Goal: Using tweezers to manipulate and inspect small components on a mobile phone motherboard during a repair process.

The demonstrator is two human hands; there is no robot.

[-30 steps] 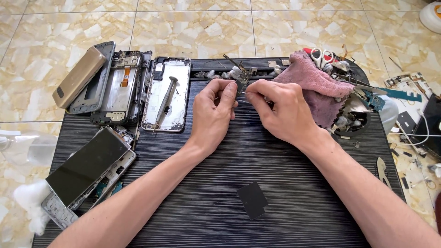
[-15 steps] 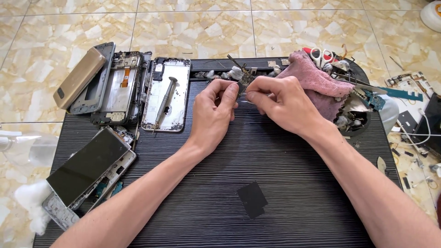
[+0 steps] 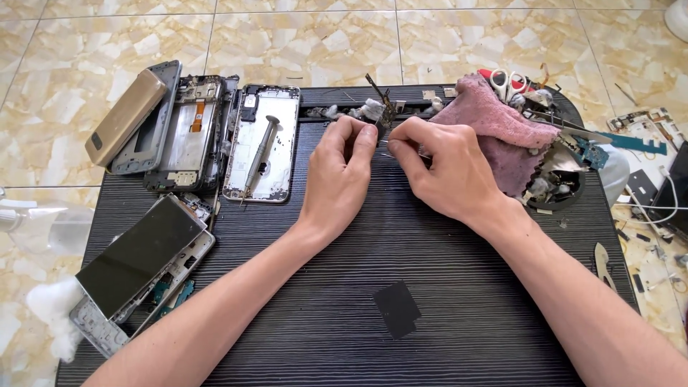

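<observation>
Pinching a small dark phone part (image 3: 380,115) between them, the left hand (image 3: 342,172) and the right hand (image 3: 448,168) are both closing their fingertips on it above the black worktop mat (image 3: 401,236). Phones are already lying opened: a frame with a screwdriver (image 3: 259,154) on it and a screen unit (image 3: 140,254) at left. A pink cloth (image 3: 494,122) is lying beside the right hand. Reassembly appears undone.

The small dark part (image 3: 382,107) pinched between the left hand (image 3: 337,175) and right hand (image 3: 444,172) is too small to identify, its lower end hidden behind the fingertips (image 3: 365,136); both forearms are cut off by the bottom edge. The pink cloth (image 3: 494,125) covers part of the round tray (image 3: 559,190); loose parts at the right edge are cropped.
</observation>
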